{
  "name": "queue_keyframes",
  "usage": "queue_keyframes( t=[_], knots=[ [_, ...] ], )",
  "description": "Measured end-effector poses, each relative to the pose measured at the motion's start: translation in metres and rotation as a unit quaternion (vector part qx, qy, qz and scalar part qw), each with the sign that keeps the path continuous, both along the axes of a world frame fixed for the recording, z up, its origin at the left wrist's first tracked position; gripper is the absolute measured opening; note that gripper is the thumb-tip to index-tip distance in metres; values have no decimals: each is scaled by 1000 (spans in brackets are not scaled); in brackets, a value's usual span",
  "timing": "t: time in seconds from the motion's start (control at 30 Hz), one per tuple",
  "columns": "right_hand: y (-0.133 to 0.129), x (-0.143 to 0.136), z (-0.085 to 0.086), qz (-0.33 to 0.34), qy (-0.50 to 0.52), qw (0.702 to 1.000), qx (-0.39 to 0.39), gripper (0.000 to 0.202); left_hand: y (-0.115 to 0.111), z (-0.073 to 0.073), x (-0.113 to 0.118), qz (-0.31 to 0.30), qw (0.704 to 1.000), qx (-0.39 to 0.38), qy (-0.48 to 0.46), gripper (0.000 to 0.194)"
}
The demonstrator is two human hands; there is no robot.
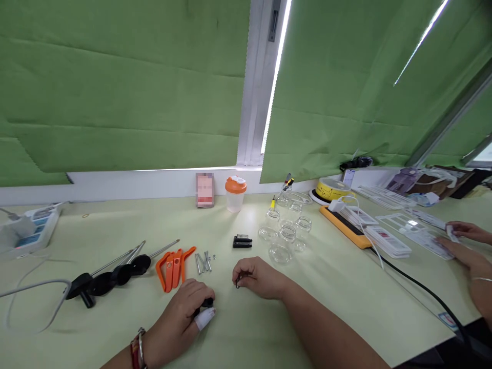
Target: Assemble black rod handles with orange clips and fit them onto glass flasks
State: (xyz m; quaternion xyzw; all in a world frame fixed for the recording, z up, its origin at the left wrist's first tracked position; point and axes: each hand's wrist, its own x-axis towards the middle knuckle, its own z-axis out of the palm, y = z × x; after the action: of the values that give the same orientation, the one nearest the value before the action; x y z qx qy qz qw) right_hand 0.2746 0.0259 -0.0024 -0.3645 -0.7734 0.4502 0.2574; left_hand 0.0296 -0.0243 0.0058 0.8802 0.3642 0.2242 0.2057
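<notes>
Left hand (185, 303) curls around a black part (208, 303), closed except for a small gap; right hand (261, 278) pinches a small dark piece (238, 282) between thumb and fingers. Both are on the near side of the surface (238, 341), nearer than the screws (203, 263). A firm left hold, a light right pinch and low handling should suit such small pieces best.

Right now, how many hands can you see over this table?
4: your left hand, near the orange pieces; your right hand, near the glass jars; and another person's farther hand and nearer hand, both at far right.
</notes>
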Motion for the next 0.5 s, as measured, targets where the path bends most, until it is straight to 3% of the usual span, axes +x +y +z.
queue_keyframes(
  t=[0.3, 0.5],
  knots=[
    [-3, -1, 3, -6, 7, 1000, -14, 18, 3, -1, 1, 2, 1000, -22, -3, 10],
    [-1, -2, -2, -22, 69, 997, -38, 14, 4, -2, 1, 11, 999, -48, -15, 10]
  ],
)
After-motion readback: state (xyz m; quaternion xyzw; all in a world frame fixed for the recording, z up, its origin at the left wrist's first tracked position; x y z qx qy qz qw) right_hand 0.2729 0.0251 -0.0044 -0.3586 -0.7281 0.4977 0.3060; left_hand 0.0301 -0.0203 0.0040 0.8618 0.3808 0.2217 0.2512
